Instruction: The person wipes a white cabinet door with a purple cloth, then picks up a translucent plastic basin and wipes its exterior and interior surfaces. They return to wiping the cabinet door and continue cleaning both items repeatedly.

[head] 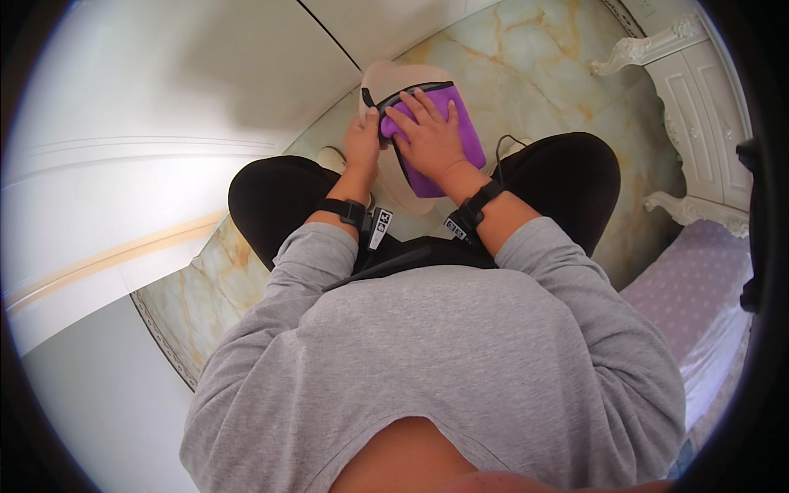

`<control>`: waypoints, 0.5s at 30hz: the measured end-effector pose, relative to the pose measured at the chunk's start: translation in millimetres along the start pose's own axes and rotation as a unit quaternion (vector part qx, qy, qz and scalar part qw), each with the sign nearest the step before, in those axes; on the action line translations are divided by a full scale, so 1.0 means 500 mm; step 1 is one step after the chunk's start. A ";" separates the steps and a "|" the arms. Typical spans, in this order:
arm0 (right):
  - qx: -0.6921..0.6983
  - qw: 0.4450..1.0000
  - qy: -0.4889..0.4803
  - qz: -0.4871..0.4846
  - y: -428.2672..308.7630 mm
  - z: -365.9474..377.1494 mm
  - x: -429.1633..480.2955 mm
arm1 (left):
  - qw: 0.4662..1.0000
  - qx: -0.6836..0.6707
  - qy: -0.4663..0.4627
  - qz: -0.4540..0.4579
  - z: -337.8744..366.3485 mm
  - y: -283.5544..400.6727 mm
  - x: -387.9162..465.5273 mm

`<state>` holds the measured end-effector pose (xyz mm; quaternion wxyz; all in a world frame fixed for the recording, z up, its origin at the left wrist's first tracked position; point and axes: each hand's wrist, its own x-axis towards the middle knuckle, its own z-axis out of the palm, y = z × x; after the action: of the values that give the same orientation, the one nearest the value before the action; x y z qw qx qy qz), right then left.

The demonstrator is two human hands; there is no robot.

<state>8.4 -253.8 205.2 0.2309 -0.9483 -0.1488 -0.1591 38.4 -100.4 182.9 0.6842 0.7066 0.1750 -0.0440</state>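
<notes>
A purple cloth [463, 132] with black trim, perhaps a towel or a soft pouch, lies between my knees. My left hand [361, 145] pinches its black edging at the left corner, thumb on top; the fingers beneath are mostly hidden. Spread over the purple fabric, my right hand [429, 135] rests palm down, its fingertips near the upper black edge. Under and around the cloth shows a pale, translucent pinkish plastic item [404, 75], perhaps a container; its full shape is covered. Each wrist wears a black strap with a small device bearing printed codes.
Close on the left stands a white panelled surface [154, 80] with a dark seam. A white carved cabinet [699, 123] stands at the right, near a dotted lilac cloth [684, 283]. Marble-patterned floor [524, 55] lies beneath. A thin black cable [500, 157] loops by my right knee.
</notes>
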 end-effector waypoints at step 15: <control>0.148 0.961 0.172 0.160 0.079 -0.096 0.111 | 0.996 -0.084 -0.008 -0.015 0.003 -0.025 -0.006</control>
<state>61.8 -299.0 250.6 0.4133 -0.8731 0.0247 -0.2574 32.1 -102.3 171.9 0.7414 0.6439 0.1836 -0.0451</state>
